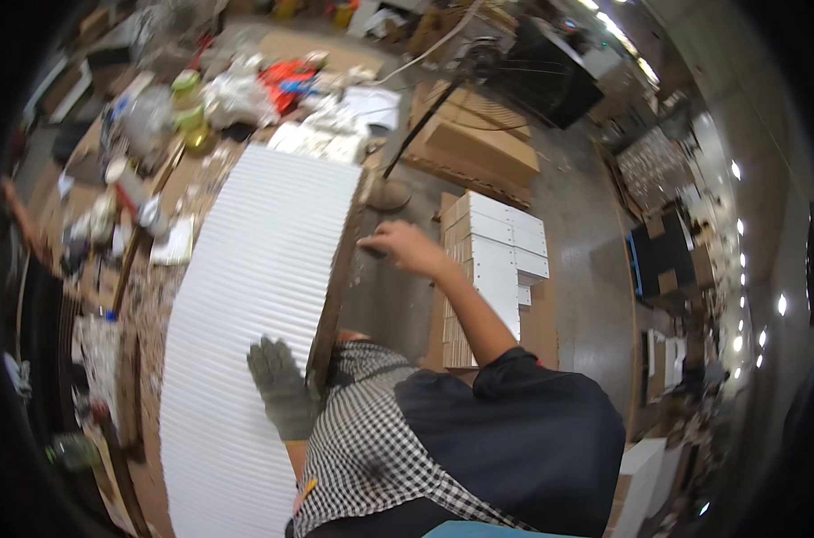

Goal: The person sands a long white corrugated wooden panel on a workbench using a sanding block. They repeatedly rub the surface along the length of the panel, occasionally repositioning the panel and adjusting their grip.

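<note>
A long white ridged surface, like many narrow white strips lying side by side, stretches along the table in front of me. My left hand, in a grey glove, rests flat on its near right part with the fingers spread. My bare right hand is past the table's right edge, its fingers closed around a small dark object. Most of that object is hidden, so its kind cannot be made out. A dark, rough edge borders the white strips on the side toward my right hand.
White flat panels are stacked on cardboard to the right. Behind them lies a large cardboard box, near a fan on a stand. Bottles, plastic bags and scraps crowd the table's left and far side. Another person's arm shows far left.
</note>
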`<state>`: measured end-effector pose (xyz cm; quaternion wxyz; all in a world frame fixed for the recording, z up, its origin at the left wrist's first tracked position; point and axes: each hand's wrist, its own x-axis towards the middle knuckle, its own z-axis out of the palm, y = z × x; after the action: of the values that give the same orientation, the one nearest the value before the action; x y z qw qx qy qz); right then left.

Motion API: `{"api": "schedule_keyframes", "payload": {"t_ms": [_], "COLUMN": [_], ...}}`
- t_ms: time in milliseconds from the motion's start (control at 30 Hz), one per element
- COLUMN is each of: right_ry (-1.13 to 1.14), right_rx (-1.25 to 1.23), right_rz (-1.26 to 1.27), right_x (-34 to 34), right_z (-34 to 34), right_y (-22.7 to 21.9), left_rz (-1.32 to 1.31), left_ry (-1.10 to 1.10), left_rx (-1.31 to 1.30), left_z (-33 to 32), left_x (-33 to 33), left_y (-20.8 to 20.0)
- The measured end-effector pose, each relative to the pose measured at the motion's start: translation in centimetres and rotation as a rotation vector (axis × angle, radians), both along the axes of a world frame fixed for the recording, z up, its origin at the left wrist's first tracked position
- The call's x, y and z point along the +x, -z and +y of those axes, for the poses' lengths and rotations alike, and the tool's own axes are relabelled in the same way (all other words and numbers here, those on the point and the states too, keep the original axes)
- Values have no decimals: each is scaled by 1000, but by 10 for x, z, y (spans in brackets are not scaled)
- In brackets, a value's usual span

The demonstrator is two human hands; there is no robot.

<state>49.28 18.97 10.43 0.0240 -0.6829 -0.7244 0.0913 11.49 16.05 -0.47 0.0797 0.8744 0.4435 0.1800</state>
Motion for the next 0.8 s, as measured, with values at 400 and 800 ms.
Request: {"api": "schedule_keyframes", "payload": {"t_ms": [400, 800], "right_ry": [-72, 74], "right_rx": [-53, -468], "right_rz": [1340, 1647], "right_x": [-185, -186], "right_z": [-37, -57], "right_y": [50, 51], "left_rz": [-739, -1243], "left_ry": [-57, -163], "left_rx": [-296, -792], "left_z": [-19, -42], "left_x": [4, -9], "left_y": [-61, -59]}}
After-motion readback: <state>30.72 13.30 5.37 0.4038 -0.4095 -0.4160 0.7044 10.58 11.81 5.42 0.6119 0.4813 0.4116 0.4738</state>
